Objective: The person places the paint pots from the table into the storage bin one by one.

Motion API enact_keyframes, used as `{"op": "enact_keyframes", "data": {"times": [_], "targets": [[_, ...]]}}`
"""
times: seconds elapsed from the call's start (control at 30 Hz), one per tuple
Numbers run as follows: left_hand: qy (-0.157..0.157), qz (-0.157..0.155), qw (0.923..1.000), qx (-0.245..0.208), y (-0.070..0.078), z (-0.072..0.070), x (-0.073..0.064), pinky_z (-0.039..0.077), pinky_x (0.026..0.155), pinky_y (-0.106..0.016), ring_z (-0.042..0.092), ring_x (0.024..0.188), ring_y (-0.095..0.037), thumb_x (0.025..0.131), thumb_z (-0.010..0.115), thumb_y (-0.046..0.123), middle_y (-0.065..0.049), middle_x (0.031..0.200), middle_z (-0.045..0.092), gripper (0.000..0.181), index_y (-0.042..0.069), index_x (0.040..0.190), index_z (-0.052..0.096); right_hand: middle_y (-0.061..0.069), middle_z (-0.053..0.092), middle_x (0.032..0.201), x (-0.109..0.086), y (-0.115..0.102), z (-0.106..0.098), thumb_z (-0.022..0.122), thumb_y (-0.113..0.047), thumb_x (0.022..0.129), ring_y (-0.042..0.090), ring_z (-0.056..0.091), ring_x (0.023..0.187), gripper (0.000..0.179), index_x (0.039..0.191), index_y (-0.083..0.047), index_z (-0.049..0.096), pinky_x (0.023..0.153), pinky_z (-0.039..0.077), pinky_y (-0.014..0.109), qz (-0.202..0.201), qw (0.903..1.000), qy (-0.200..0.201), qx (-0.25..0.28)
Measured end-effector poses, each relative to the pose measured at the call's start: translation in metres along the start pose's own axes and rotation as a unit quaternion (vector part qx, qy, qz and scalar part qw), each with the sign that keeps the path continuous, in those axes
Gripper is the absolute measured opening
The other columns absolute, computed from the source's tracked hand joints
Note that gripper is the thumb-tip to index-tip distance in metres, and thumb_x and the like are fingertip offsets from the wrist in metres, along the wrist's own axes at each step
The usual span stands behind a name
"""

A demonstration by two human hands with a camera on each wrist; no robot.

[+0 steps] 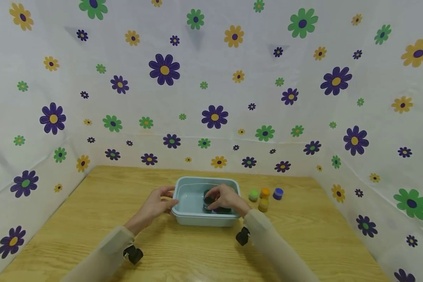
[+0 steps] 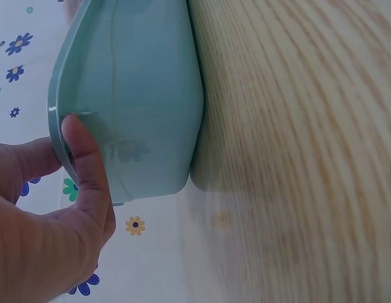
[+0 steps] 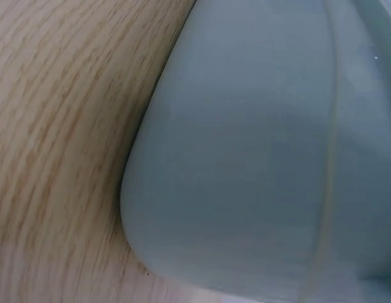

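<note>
Tub (image 1: 206, 221) gripped at rim by left hand (image 1: 156, 203); dark jar (image 1: 207, 201) pinched in right hand (image 1: 227, 197), fingers nearly closed.
Dark shape (image 1: 223, 210) under palm is half hidden, unidentified.

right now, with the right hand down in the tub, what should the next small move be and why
Probably lift the dark jar straight up: the right hand pinches it inside the tub, the left hand steadies the tub's rim, and a blue jar and three others stand outside on the table.
</note>
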State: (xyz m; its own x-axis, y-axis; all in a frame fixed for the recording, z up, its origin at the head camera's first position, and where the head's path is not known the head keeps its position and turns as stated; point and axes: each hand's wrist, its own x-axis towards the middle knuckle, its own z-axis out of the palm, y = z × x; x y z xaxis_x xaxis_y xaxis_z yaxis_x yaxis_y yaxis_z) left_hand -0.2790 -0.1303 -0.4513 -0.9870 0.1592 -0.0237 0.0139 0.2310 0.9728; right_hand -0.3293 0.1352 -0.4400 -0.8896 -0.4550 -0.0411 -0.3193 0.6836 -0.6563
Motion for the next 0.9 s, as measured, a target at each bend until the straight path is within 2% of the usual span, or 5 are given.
{"op": "enact_keyframes", "data": {"times": [0.13,0.3,0.5,0.63,0.9], "targets": [[0.0,-0.007,1.0,-0.002,-0.0008,0.0011,-0.0017,0.06,0.066,-0.033,0.065,0.089,-0.027,0.091,0.066,0.002,-0.022,0.121,0.054,0.055,0.002,0.143,0.046,0.004,0.066,0.094,-0.0007,0.0006,0.0018,0.086,-0.011,0.073,0.014,0.056,0.082,0.034,0.105,-0.011,0.075,0.076,0.049,0.029,0.016,0.9999,0.003,0.002],[0.002,-0.007,1.0,-0.001,-0.0004,0.0009,-0.0023,0.06,0.066,-0.033,0.065,0.089,-0.027,0.092,0.066,0.004,-0.022,0.122,0.053,0.055,0.003,0.143,0.046,0.003,0.065,0.093,-0.0008,0.0002,0.0015,0.084,-0.01,0.075,0.014,0.056,0.083,0.031,0.105,-0.011,0.075,0.078,0.051,0.032,0.017,0.9998,0.007,-0.008],[0.003,0.001,1.0,0.002,0.0017,0.0004,-0.0025,0.06,0.065,-0.034,0.065,0.087,-0.025,0.092,0.066,0.004,-0.023,0.122,0.054,0.056,0.002,0.143,0.045,0.005,0.065,0.092,0.001,0.0009,0.0013,0.082,-0.012,0.078,0.014,0.056,0.08,0.034,0.111,-0.011,0.074,0.072,0.05,0.028,0.001,1.0,0.001,-0.005],[0.001,0.004,1.0,0.003,0.0005,0.0001,-0.0019,0.06,0.065,-0.035,0.065,0.087,-0.025,0.092,0.066,0.003,-0.023,0.122,0.055,0.056,0.001,0.144,0.045,0.006,0.065,0.092,0.0017,0.0003,0.0014,0.082,-0.014,0.079,0.015,0.052,0.079,0.037,0.115,-0.012,0.074,0.068,0.046,0.026,-0.007,0.9999,-0.008,-0.01],[0.002,0.0,1.0,-0.001,-0.0025,0.0003,0.0,0.06,0.066,-0.034,0.064,0.086,-0.024,0.091,0.066,0.003,-0.022,0.121,0.055,0.056,0.003,0.144,0.045,0.004,0.064,0.09,0.0032,0.0008,0.0014,0.081,-0.013,0.08,0.014,0.052,0.079,0.034,0.113,-0.012,0.075,0.069,0.045,0.027,-0.01,0.9992,-0.015,-0.037]]}}
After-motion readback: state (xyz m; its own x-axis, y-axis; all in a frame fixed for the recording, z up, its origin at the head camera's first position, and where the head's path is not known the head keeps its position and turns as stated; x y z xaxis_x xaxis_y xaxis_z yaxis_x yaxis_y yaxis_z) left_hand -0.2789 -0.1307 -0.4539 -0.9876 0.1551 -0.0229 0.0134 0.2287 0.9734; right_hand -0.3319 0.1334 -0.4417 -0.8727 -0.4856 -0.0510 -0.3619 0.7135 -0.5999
